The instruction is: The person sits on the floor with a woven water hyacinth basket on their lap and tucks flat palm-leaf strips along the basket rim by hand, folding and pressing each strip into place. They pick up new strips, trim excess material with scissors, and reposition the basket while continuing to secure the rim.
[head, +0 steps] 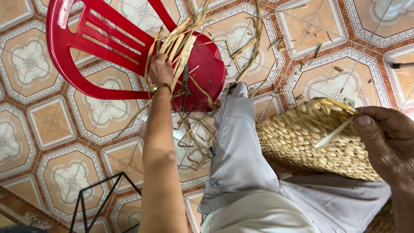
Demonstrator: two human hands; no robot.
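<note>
Your left hand (160,69) reaches out to the red plastic chair (86,47), fingers closed around a bundle of dry straw strips (181,41) on its seat, just beside the scissors (185,88). Your right hand (386,138) pinches one pale strip (334,133) against the woven basket (302,138) resting on your leg.

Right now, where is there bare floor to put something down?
The tiled floor is bare between the red chair and the black metal frame. It is crowded on the chair seat, where the left hand grips dried strips beside scissors, and beneath it, where scraps lie.
</note>
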